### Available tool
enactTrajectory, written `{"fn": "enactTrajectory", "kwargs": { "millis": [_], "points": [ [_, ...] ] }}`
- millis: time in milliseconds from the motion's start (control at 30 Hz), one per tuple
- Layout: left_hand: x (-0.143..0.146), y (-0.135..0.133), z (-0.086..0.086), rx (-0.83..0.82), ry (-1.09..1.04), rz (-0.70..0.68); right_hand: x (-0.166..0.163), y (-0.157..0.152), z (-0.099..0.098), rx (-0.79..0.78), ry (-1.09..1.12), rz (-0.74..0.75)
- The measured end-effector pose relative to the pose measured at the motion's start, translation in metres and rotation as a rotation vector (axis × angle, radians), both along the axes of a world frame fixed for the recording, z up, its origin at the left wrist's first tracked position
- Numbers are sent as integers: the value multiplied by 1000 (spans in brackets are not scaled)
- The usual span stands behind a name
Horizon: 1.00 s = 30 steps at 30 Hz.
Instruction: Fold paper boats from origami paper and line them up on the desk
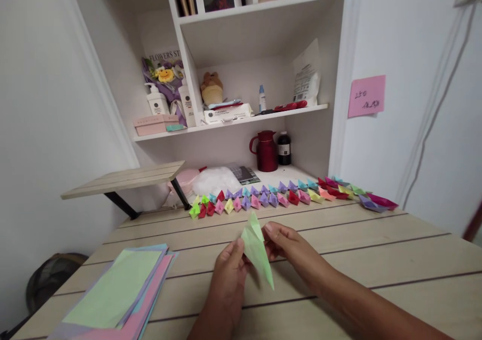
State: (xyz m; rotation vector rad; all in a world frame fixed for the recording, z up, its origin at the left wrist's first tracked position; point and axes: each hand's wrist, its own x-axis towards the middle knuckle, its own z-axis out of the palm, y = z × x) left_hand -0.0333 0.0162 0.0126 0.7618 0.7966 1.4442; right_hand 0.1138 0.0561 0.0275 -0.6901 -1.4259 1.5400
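one paper stack (116, 290) lies left on the bench (376, 259), likely for reach. left hand (229, 267) and right hand (286, 242) hold green folded paper (257, 249) at centre, fingers (274, 231) pinched, apparently steadying it. paper boats (264, 200) line the rear, presumably leaving room.

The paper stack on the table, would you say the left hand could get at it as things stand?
Likely yes: nothing visible stands between the left hand and the paper stack, though that hand is holding the folded green paper.
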Motion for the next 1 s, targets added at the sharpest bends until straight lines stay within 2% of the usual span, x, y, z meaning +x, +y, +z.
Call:
{"fn": "enactTrajectory", "kwargs": {
  "millis": [133, 433, 700, 867, 1000],
  "points": [
    [0, 0, 1, 21, -2, -42, 2, -2, 6, 30, 22, -19],
    [0, 2, 0, 15, -37, -56, 3, -6, 10, 73, 38, 51],
    [1, 0, -4, 69, 63, -133, 3, -3, 11, 49, 3, -23],
    [-1, 5, -11, 75, 296, -11, 4, -3, 6, 16, -50, -6],
    [-4, 10, -17, 140, 680, 61, 8, 6, -4, 153, -205, -30]
  ]
}}
